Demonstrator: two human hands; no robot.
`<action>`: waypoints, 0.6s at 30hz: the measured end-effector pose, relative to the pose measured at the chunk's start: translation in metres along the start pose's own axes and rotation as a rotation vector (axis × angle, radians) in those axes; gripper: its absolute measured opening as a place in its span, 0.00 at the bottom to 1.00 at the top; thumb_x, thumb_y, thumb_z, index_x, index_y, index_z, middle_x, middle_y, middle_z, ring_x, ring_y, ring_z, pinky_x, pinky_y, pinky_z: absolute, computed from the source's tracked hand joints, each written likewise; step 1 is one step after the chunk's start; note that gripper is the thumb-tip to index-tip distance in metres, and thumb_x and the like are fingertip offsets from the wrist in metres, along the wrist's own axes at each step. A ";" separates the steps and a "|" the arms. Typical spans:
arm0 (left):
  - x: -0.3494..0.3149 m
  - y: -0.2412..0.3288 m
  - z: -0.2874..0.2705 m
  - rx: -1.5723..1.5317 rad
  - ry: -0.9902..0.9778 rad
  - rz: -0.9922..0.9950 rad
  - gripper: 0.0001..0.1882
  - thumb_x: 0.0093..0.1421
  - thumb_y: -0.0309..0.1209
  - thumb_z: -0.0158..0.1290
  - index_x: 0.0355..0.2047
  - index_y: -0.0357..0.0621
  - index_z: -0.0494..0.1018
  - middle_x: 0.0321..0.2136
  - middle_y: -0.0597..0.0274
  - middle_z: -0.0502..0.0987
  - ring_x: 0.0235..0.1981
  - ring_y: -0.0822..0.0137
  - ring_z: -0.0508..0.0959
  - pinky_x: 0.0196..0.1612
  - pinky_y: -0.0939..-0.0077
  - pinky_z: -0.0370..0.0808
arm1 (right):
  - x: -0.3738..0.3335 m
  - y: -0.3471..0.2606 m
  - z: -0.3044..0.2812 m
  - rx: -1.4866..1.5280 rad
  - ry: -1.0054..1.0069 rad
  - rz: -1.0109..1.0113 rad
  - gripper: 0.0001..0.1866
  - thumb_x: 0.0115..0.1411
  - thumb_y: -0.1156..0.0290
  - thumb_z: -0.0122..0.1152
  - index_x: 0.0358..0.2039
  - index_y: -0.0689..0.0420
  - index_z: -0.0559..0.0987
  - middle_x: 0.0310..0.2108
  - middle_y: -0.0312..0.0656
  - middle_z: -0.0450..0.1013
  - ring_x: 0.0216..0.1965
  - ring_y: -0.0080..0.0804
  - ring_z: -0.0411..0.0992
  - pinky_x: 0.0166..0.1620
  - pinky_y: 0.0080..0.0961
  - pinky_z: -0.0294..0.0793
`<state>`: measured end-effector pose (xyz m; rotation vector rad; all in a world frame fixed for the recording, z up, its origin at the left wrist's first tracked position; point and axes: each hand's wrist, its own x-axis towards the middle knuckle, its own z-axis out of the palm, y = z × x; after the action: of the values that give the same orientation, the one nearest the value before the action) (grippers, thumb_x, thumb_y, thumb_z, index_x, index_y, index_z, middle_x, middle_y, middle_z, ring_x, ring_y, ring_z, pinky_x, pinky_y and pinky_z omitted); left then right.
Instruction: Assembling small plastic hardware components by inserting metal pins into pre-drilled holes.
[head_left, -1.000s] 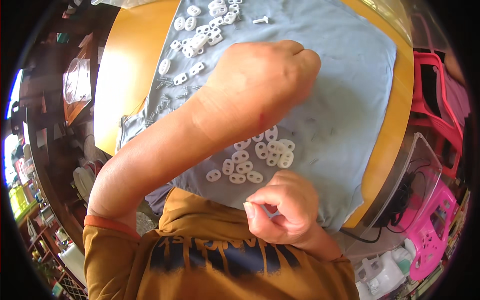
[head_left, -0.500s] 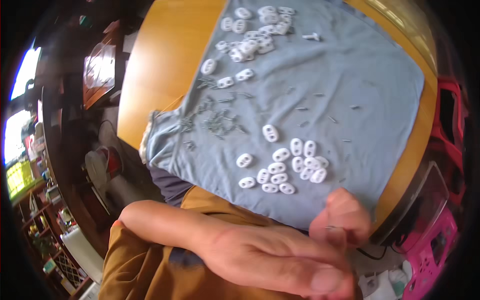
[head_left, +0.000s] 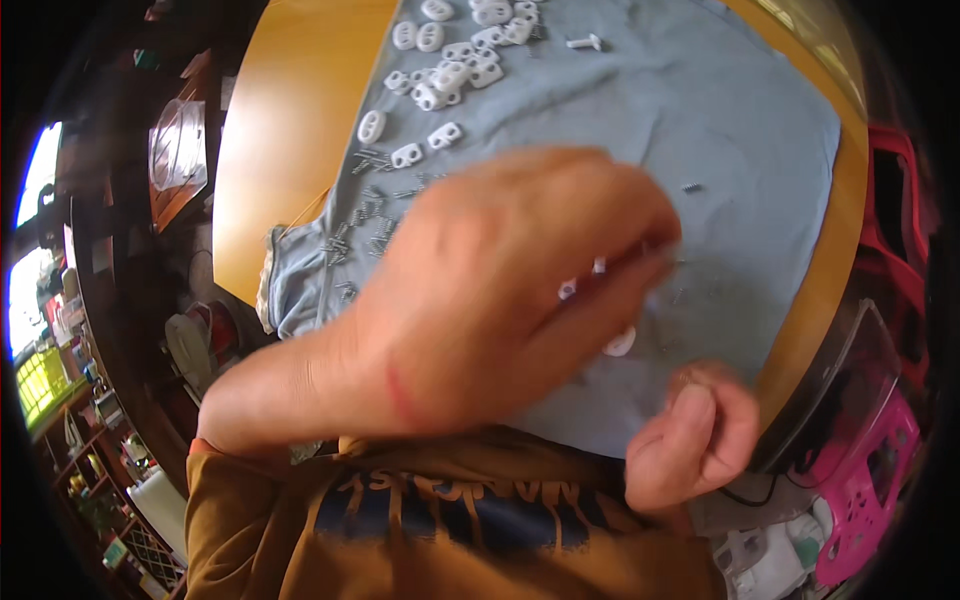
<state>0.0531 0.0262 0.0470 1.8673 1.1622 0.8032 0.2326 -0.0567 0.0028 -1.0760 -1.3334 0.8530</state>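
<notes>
My left hand (head_left: 540, 270) reaches across the cloth with its back up, smeared by motion. A narrow gap shows between thumb and fingers, but I cannot make out whether they hold anything. Through the gap appear small white parts (head_left: 568, 289). Part of a white oval two-hole piece (head_left: 620, 342) shows beside the thumb; whatever else lies under this hand is hidden. Near the cloth's front right edge, my right hand (head_left: 695, 440) is closed, thumb pressed against the curled index finger. What it holds, if anything, is too small to name.
The blue-grey cloth (head_left: 760, 130) covers much of a wooden table (head_left: 290, 90). White two-hole pieces (head_left: 450, 75) are heaped at the far left, with small metal springs (head_left: 375, 210) nearer. A white T-shaped part (head_left: 585, 43) lies farther back. Pink (head_left: 870, 500) and red (head_left: 890, 190) plastic seats stand at right.
My left hand has moved from beside the right hand up and away over the cloth, covering most of the near white pieces. My right hand stays near the front edge. The view has shifted slightly.
</notes>
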 end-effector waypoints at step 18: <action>0.061 -0.042 0.031 0.665 -0.071 0.396 0.05 0.47 0.25 0.52 0.26 0.41 0.69 0.22 0.58 0.68 0.26 0.55 0.71 0.28 0.66 0.69 | 0.046 -0.008 -0.001 -0.380 0.244 0.350 0.04 0.53 0.78 0.57 0.26 0.65 0.74 0.17 0.31 0.65 0.17 0.10 0.58 0.19 0.08 0.56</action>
<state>0.0837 0.0848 0.0016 2.7121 1.1087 0.5808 0.2364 -0.0160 0.0255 -1.6918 -1.1414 0.7020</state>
